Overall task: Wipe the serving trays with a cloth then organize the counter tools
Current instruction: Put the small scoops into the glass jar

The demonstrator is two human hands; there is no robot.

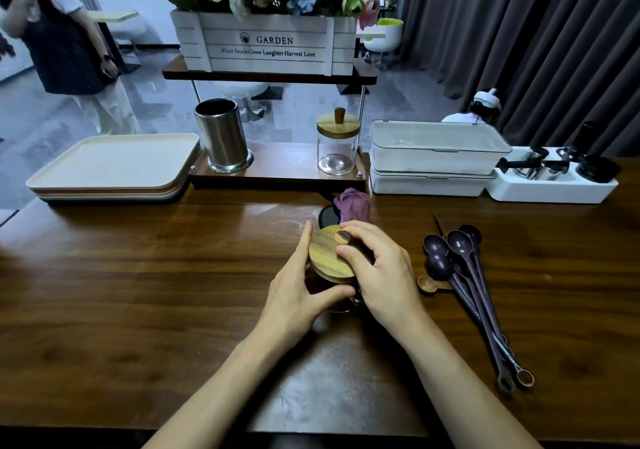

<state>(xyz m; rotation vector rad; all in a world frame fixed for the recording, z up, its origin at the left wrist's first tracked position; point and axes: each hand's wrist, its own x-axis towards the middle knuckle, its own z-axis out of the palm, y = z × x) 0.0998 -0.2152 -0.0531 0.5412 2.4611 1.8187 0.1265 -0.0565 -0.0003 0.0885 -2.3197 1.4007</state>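
Observation:
A glass jar with a round wooden lid (pixel 323 253) stands on the dark wooden counter (pixel 138 292) at the middle. My left hand (pixel 298 289) wraps the jar's side below the lid. My right hand (pixel 379 272) grips the lid's dark knob from the right. A crumpled purple cloth (pixel 353 204) lies just behind the jar. Several long dark purple spoons (pixel 464 268) lie in a bunch to the right, with a small wooden spoon (pixel 431 284) beside them. Stacked serving trays (pixel 110 168) sit at the back left.
A low wooden shelf (pixel 277 171) at the back holds a steel canister (pixel 221 137) and a second lidded glass jar (pixel 337 142). White lidded boxes (pixel 436 157) and a white holder with black tools (pixel 554 178) stand back right. A flower crate (pixel 266 43) sits above. A person stands far left.

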